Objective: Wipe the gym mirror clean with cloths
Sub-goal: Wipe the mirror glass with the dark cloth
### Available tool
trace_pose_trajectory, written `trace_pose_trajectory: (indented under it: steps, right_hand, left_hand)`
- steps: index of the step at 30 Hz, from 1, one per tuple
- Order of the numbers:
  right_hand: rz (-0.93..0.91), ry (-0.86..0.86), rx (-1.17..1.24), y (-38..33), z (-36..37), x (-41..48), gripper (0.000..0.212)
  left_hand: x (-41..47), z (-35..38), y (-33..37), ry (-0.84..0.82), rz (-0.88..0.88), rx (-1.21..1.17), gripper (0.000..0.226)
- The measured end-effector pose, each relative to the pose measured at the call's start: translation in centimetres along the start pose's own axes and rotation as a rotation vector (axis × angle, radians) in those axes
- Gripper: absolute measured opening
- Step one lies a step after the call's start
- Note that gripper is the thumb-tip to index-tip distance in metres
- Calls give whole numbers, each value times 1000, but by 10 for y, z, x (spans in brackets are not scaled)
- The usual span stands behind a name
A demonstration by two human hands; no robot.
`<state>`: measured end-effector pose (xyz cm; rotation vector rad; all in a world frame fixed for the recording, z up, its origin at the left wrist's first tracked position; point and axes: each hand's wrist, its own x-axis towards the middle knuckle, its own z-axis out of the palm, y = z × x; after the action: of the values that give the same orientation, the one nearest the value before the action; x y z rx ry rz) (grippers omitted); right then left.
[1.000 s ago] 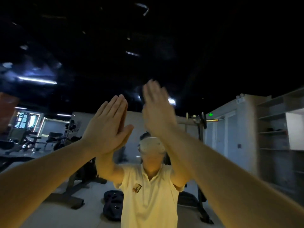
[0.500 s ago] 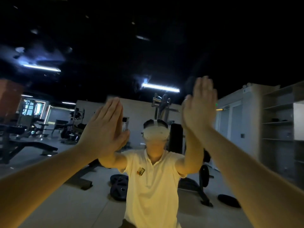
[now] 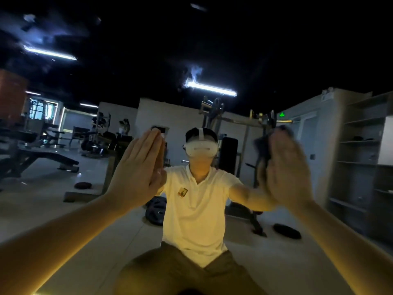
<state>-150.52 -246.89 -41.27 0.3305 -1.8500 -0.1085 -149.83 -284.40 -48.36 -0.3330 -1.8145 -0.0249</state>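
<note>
The mirror (image 3: pixel 212 35) fills the whole wall in front of the person, and both palms are flat against it. The glass is not clean: cloudy smears (image 3: pixel 195 71) hang well above the hands, around the reflected light strip (image 3: pixel 210 88), and more haze shows higher up, out beyond the left hand (image 3: pixel 138 171).

That left hand has straight fingers laid close together against the glass. I cannot tell whether anything lies under it. The right hand (image 3: pixel 287 167) is blurred, its fingers straight too, pressing a dark cloth (image 3: pixel 262 143) on the mirror. The cloth bunches out past the thumb side and the fingertips.

Between the two hands the glass shows the person's own reflection, low to the floor in a white headset (image 3: pixel 201 149) and a pale shirt (image 3: pixel 193 199). Weight plates (image 3: pixel 155 209) lie just below the left wrist, a bench (image 3: pixel 46 156) stands out past the left hand, a rack (image 3: pixel 212 111) rises above the headset, and shelves (image 3: pixel 361 156) stand beyond the right hand.
</note>
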Motion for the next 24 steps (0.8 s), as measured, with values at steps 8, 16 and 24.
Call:
trace_pose_trajectory:
  steps: [8, 16, 24]
  right_hand:
    - [-18, 142, 96, -135, 40, -10, 67]
    - [-814, -133, -9, -149, 72, -126, 58]
    - [308, 105, 138, -71, 29, -49, 61]
  left_hand:
    - [-44, 2, 2, 27, -47, -49, 66]
    - [-78, 1, -24, -32, -54, 2, 71]
    - [-84, 30, -22, 0, -71, 26, 81]
